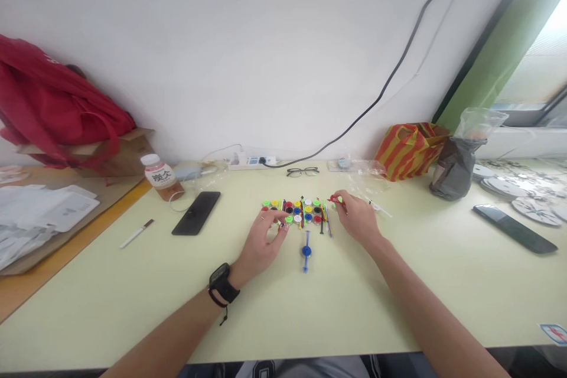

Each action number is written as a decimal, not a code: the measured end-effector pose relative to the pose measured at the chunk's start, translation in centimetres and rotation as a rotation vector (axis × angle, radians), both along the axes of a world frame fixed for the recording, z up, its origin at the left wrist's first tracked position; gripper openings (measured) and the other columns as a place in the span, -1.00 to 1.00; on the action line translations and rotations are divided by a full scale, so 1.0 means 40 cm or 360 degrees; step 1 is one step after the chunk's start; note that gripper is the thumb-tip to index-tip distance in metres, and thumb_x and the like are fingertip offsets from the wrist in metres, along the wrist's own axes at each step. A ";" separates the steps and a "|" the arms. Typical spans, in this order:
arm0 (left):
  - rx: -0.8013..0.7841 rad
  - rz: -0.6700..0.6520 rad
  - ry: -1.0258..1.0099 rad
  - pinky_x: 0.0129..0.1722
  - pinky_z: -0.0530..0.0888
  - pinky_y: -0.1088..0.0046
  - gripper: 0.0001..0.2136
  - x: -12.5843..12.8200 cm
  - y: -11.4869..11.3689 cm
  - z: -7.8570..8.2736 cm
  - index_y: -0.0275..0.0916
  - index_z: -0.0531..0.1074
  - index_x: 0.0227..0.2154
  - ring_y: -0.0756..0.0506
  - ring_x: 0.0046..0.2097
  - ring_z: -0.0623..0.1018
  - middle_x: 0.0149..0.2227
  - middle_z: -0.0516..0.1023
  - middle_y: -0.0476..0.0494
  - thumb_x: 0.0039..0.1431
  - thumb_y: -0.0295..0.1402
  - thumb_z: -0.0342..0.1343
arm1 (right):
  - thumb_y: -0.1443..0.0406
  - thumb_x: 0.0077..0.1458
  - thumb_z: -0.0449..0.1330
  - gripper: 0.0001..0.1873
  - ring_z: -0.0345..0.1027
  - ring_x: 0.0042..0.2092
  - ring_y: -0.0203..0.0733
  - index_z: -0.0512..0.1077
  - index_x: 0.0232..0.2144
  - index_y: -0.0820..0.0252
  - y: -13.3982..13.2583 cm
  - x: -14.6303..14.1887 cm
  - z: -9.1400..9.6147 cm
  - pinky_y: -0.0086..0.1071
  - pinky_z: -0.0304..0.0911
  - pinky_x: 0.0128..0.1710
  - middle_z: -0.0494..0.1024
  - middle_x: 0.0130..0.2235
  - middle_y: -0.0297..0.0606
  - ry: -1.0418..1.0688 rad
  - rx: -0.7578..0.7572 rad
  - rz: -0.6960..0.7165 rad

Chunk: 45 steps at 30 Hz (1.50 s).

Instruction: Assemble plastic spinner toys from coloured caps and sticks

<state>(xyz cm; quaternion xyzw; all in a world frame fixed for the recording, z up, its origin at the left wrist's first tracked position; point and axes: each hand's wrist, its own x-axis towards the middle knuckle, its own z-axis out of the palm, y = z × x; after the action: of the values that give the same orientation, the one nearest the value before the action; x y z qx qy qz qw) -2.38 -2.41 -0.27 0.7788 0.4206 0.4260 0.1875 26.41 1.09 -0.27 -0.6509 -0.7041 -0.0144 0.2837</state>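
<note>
Small round plastic discs (309,218) in red, yellow, blue, green, black and white lie in short rows at the table's middle. Thin coloured plastic arrows (302,212) lie among and beside them. My left hand (260,242) curls around the left end of the rows, thumb and forefinger close together beside a green disc (289,220); something small and dark shows between them. My right hand (358,218) pinches a red plastic piece (338,199), its shape partly hidden by my fingers. Nearer to me lies a blue spinner arrow (306,251) with a round disc at its middle.
Left on the table are a black phone (196,213), a marker pen (137,234) and a drink bottle (162,179). Glasses (303,172) and a power strip (252,161) lie along the wall. Right are a striped bag (410,150), another phone (514,228) and printed white discs (535,211).
</note>
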 end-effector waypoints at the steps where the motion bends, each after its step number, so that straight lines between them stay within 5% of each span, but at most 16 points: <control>1: -0.0001 0.0005 -0.0008 0.00 0.46 0.19 -0.81 0.001 -0.001 0.002 -0.12 0.46 0.01 -0.16 -0.03 0.50 -0.01 0.56 -0.16 0.40 -0.32 0.10 | 0.26 0.33 0.06 -0.79 0.47 -0.30 -0.11 0.47 -0.08 0.07 -0.006 -0.003 0.005 -0.34 0.08 -0.33 0.65 -0.27 -0.24 0.0076 0.0037 0.0012; 6: -0.0004 0.0016 -0.0011 -0.09 0.48 0.26 -0.77 0.010 -0.020 0.022 -0.12 0.45 0.05 -0.13 -0.13 0.52 -0.05 0.59 -0.15 0.39 -0.30 0.10 | 0.17 0.32 0.08 -0.77 0.37 -0.40 -0.18 0.44 -0.09 0.10 -0.058 -0.053 0.029 -0.35 0.22 -0.33 0.53 -0.43 -0.32 0.0613 0.0010 0.0426; 9: 0.0000 -0.0063 -0.0016 -0.10 0.50 0.27 -0.70 0.018 -0.039 0.033 -0.11 0.42 0.13 -0.12 -0.14 0.54 -0.05 0.61 -0.16 0.37 -0.28 0.14 | 0.15 0.31 0.11 -0.80 0.35 -0.39 -0.21 0.43 -0.13 0.10 -0.101 -0.101 0.042 -0.38 0.24 -0.39 0.55 -0.36 -0.29 0.0925 -0.0099 0.0730; 13: 0.0060 -0.0175 -0.0046 -0.12 0.56 0.30 -0.55 0.024 -0.056 0.037 -0.07 0.39 0.21 -0.11 -0.16 0.58 0.00 0.64 -0.15 0.29 -0.23 0.26 | 0.26 0.27 0.15 -0.84 0.31 -0.39 -0.26 0.48 -0.12 0.08 -0.144 -0.154 0.048 -0.41 0.23 -0.40 0.58 -0.29 -0.29 0.0999 -0.0201 0.0945; 16: 0.0096 -0.0234 -0.0088 -0.19 0.58 0.35 -0.67 0.026 -0.056 0.035 -0.07 0.50 0.09 -0.07 -0.23 0.61 -0.09 0.68 -0.10 0.29 -0.25 0.28 | 0.27 0.25 0.16 -0.85 0.27 -0.41 -0.27 0.50 -0.15 0.09 -0.155 -0.172 0.047 -0.42 0.21 -0.42 0.51 -0.39 -0.35 0.1043 -0.0281 0.1039; 22: 0.0041 -0.0062 -0.0144 -0.18 0.59 0.35 -0.84 0.020 -0.044 0.029 -0.14 0.57 -0.12 -0.07 -0.26 0.62 -0.23 0.68 -0.07 0.28 -0.27 0.27 | 0.20 0.25 0.20 -0.82 0.14 -0.47 -0.29 0.50 -0.13 0.09 -0.146 -0.149 0.055 -0.41 0.14 -0.45 0.24 -0.52 -0.48 0.0955 -0.0367 0.1019; 25: 0.0034 0.0000 -0.0148 -0.16 0.58 0.33 -0.84 0.017 -0.042 0.030 -0.15 0.56 -0.13 -0.09 -0.24 0.62 -0.22 0.67 -0.08 0.27 -0.27 0.27 | 0.24 0.25 0.19 -0.89 0.16 -0.46 -0.28 0.51 -0.22 0.09 -0.141 -0.126 0.063 -0.40 0.11 -0.42 0.31 -0.51 -0.45 0.0662 -0.0371 0.0968; 31: 0.0025 0.0026 -0.0149 -0.12 0.59 0.28 -0.80 0.016 -0.038 0.038 -0.13 0.55 -0.06 -0.10 -0.19 0.63 -0.12 0.68 -0.12 0.28 -0.29 0.25 | 0.31 0.18 0.21 -0.77 0.32 -0.37 -0.23 0.54 -0.10 0.05 -0.145 -0.112 0.070 -0.39 0.18 -0.32 0.50 -0.38 -0.36 0.0271 -0.0399 0.1039; 36: 0.0136 0.0059 -0.0136 -0.14 0.55 0.28 -0.84 0.013 -0.028 0.042 -0.13 0.54 -0.09 -0.12 -0.13 0.59 -0.08 0.65 -0.14 0.29 -0.31 0.24 | 0.48 0.04 0.17 -0.76 0.32 -0.39 -0.24 0.53 -0.30 0.08 -0.147 -0.120 0.065 -0.40 0.15 -0.33 0.53 -0.41 -0.38 0.0165 -0.0559 0.1138; 42: 0.0127 0.0023 -0.0061 -0.20 0.51 0.30 -0.87 0.013 -0.026 0.038 -0.13 0.54 -0.12 -0.12 -0.19 0.54 -0.17 0.60 -0.13 0.30 -0.32 0.21 | 0.45 0.02 0.17 -0.85 0.31 -0.38 -0.24 0.45 -0.38 0.10 -0.130 -0.079 0.077 -0.43 0.13 -0.38 0.49 -0.42 -0.39 0.0250 -0.0558 0.1004; 45: 0.0019 -0.0133 0.0028 -0.10 0.54 0.25 -0.85 0.017 -0.034 0.033 -0.11 0.55 -0.09 -0.16 -0.10 0.58 -0.13 0.63 -0.15 0.31 -0.31 0.19 | 0.38 0.06 0.19 -0.91 0.33 -0.39 -0.23 0.43 -0.36 0.08 -0.105 -0.020 0.086 -0.42 0.13 -0.38 0.50 -0.43 -0.39 0.0238 -0.0465 0.0752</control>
<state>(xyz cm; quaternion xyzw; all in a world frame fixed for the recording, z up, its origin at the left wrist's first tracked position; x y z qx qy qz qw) -1.70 -3.77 1.06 0.8005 0.3867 0.4136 0.1967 25.62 -3.12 3.17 -0.5020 -0.8080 0.2016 0.2335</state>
